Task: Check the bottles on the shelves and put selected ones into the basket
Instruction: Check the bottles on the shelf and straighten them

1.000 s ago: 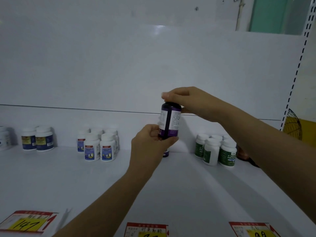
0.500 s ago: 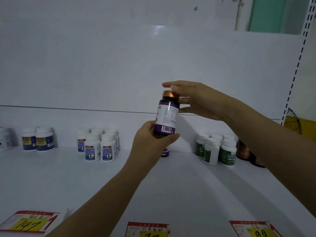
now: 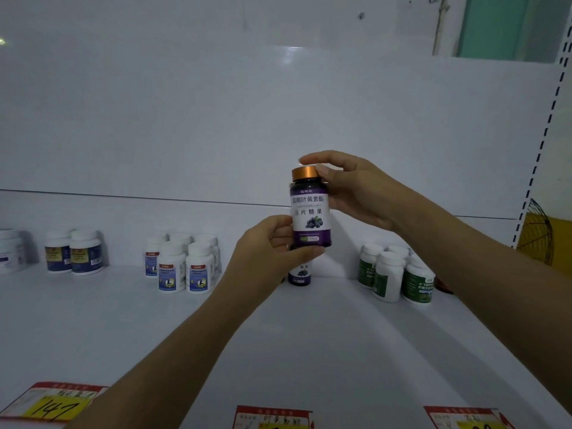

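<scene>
Purple bottle (image 3: pixel 311 216), orange-capped and upright, is shown held at frame centre above the white shelf (image 3: pixel 93 320). The right hand (image 3: pixel 356 193), entering from the right, is closed in a grip on its top and upper side. The left hand (image 3: pixel 266 246), entering from below, grips its base. Blue-labelled white bottles (image 3: pixel 182 267) stand at centre left, green-labelled bottles (image 3: pixel 396 274) at centre right. A second purple bottle (image 3: pixel 299 274) stands just beneath the held one.
</scene>
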